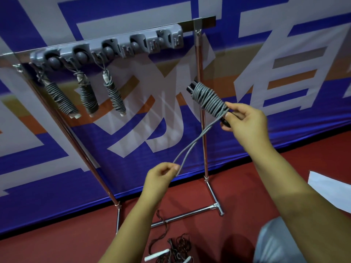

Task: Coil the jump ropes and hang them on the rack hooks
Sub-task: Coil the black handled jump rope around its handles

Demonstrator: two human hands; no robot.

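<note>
The right hand (247, 122) grips the lower end of a black-handled jump rope (208, 99), fingers and thumb curled round the handles just below a tight grey coil that runs up toward ten o'clock from the fist. From the coil a doubled grey cord (193, 143) slants down toward seven o'clock to the left hand (163, 173), which pinches its loop end between thumb and curled fingers. The cord looks smooth and rubbery, round in section.

Toward ten o'clock of the right hand stands a chrome tube rack (204, 149) carrying a grey plastic hook strip (106, 50) with ball-shaped holders. Three coiled ropes (114, 95) with white handles hang from its left hooks. At six o'clock, on the red floor (57, 247), lies a tangled dark rope (178, 247) with white handles.
</note>
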